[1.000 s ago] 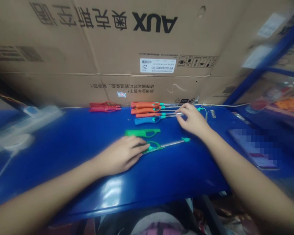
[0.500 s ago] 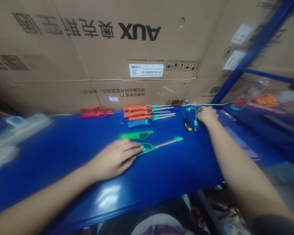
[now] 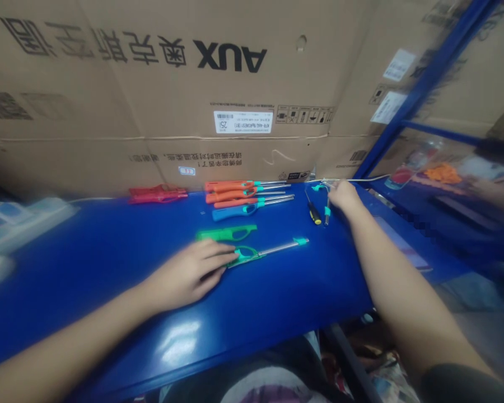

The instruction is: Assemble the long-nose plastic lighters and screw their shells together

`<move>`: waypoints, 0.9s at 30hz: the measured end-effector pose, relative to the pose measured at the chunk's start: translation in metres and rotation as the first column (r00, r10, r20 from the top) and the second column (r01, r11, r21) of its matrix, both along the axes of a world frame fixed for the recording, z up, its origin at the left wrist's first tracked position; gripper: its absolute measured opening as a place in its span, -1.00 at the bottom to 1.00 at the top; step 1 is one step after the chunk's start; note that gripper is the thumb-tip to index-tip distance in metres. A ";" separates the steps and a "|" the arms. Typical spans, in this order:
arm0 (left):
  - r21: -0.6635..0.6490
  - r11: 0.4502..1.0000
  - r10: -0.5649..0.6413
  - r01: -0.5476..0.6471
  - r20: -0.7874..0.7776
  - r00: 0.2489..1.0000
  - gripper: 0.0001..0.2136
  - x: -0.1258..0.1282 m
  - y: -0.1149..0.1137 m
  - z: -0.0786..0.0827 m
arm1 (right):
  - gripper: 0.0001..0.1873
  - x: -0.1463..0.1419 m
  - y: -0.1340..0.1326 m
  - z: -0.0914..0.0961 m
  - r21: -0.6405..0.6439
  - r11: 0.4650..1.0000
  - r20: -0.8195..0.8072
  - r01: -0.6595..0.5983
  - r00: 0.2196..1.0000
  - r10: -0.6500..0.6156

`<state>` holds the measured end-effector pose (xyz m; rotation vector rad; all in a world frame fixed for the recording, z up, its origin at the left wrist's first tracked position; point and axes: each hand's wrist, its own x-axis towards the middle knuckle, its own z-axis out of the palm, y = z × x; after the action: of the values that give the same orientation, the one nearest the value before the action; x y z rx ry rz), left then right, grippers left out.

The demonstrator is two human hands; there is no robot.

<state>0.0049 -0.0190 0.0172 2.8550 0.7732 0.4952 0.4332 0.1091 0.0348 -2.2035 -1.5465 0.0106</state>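
Observation:
My left hand (image 3: 189, 272) lies flat on the blue table (image 3: 109, 263), fingers stretched over the handle of a green long-nosed lighter (image 3: 264, 251). A loose green handle shell (image 3: 225, 232) lies just beyond it. My right hand (image 3: 342, 196) reaches to the back right of the table, fingers curled at a small part with a teal tip and thin wire (image 3: 326, 208). A black-and-yellow screwdriver (image 3: 313, 211) lies beside it. What the right fingers grip is hidden.
Three orange lighters (image 3: 231, 193) and a blue one (image 3: 235, 211) lie in a row at the back. Red handle shells (image 3: 155, 194) lie to their left. A big AUX cardboard box (image 3: 193, 89) walls the rear. A blue shelf post (image 3: 420, 84) rises at right.
My right hand moved from the lighters' metal tips to the right, onto the small wired part by the screwdriver. My left hand stayed on the green lighter. The camera swung right.

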 end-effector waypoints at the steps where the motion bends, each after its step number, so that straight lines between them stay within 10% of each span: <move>1: -0.006 1.000 0.002 -0.002 0.006 1.000 -0.60 0.000 0.000 0.000 | -0.76 -0.006 -0.001 0.002 0.019 0.999 -0.024 -0.035 0.999 0.035; 8: -0.067 0.997 0.044 -0.035 0.133 0.990 -0.63 0.004 -0.005 0.000 | -0.79 -0.087 -0.033 0.013 0.183 0.867 -0.092 -0.463 0.870 0.484; 14: -0.261 0.947 0.280 -0.186 0.390 0.877 -0.59 0.017 -0.017 -0.001 | -0.82 -0.158 -0.093 0.005 0.445 0.405 -0.118 -0.799 0.396 0.911; 27: -0.447 0.870 0.435 -0.211 0.490 0.756 -0.77 0.020 -0.021 -0.001 | -0.83 -0.191 -0.126 -0.007 0.458 0.334 -0.121 -0.824 0.314 0.942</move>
<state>0.0252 -0.0397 0.0162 2.0381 1.0989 1.0746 0.2425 -0.0174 0.0278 -0.7255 -2.1377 0.4713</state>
